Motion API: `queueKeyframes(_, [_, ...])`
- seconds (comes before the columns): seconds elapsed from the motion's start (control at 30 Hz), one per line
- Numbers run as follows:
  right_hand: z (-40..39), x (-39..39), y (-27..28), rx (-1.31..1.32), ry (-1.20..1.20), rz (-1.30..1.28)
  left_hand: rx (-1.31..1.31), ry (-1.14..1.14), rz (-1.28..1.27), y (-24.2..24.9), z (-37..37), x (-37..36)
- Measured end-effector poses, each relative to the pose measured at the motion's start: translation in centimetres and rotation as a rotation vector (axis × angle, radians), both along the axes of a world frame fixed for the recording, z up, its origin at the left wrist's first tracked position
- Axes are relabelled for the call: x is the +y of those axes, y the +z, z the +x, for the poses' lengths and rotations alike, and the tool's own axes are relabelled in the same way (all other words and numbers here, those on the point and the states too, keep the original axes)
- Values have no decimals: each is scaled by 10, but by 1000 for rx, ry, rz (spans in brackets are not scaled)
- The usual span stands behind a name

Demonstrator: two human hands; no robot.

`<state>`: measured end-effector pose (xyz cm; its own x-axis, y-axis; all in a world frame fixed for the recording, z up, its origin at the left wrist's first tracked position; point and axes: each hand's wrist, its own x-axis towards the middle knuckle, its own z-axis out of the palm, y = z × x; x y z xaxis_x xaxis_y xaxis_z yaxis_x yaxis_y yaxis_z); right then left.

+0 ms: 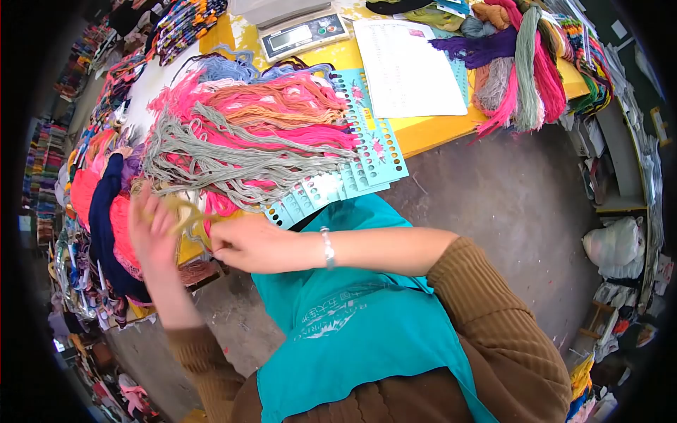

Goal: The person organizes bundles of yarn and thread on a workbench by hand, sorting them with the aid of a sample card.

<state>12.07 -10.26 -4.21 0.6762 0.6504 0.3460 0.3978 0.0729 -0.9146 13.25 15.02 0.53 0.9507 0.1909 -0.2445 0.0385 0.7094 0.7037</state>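
Note:
My left hand [151, 225] is raised at the table's left front edge, its fingers smeared by motion. My right hand [247, 243], with a bracelet at the wrist, is closed beside it. Yellowish thread [185, 213] runs between the two hands, and its end enters my right fist. Just beyond them lie grey thread bundles [233, 151], over pink and orange ones [282, 99]. The ends of these bundles reach light-blue cards with punched holes [377, 151]. Whether my left fingers grip the thread is too blurred to tell.
Dark blue [106, 225] and coral skeins hang at the left edge. A scale [305, 35] and a written white sheet [409, 70] are on the yellow table [430, 134]. More skeins [525, 70] hang over its right corner. Shelves stand at the right.

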Motion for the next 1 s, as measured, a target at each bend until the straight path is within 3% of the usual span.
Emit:
queueKeyframes(0.07, [8,-22,-1,39,-18,-25,95,246,183,38,-52,9])
queueKeyframes(0.1, [13,-33,-2,57,-25,-38,-141,-22,177,36,-83,52])
queueKeyframes(0.13, [17,-42,-3,58,-46,-69,-17,240,387,53,-112,53])
queueKeyframes(0.2, [23,-55,-4,89,-73,-123,-147,248,505,81,-172,88])
queueKeyframes(0.27, [26,-55,-8,81,-76,-121,-52,660,674,127,-197,52])
queueKeyframes(0.3, [26,-52,-9,78,-74,-119,-355,213,731,133,-226,87])
queueKeyframes(0.4, [25,-33,-10,129,9,-109,-264,417,969,138,-236,59])
queueKeyframes(0.47, [24,-25,-10,167,37,-105,-83,590,967,107,-212,37])
queueKeyframes(0.5, [24,-20,-9,181,46,-96,69,571,884,91,-190,13])
queueKeyframes(0.6, [26,-5,-4,292,112,-61,-43,20,333,25,-139,-45])
queueKeyframes(0.7, [20,3,8,480,202,42,65,-25,-73,-17,-101,-93])
queueKeyframes(0.73, [15,7,7,546,188,79,-27,-111,-175,-33,-92,-103])
queueKeyframes(0.9, [12,-1,-12,585,54,-34,-95,-150,-177,-53,-74,-127])
queueKeyframes(1.0, [7,-7,-14,676,75,-67,-66,-165,29,-65,-76,-130])
